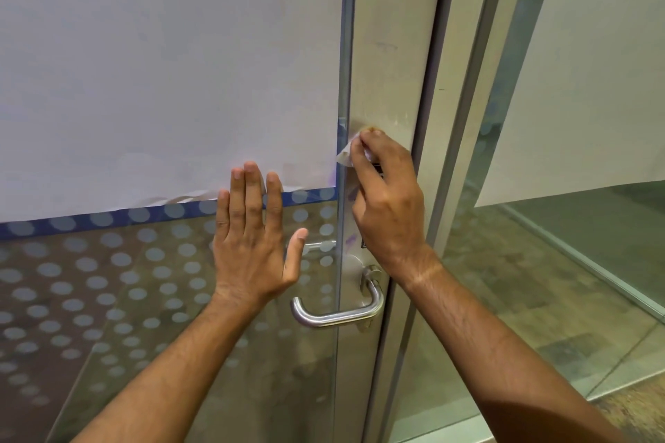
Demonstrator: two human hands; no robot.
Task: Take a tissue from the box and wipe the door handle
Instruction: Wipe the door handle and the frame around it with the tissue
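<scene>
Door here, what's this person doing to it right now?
A person is cleaning a glass door. Their right hand pinches a crumpled white tissue and presses it against the pale metal door frame, above the lock area. Their left hand lies flat, fingers straight, against the dotted glass panel, seemingly steadying the door. The steel lever door handle sits lower down, and neither hand touches it yet.
</scene>
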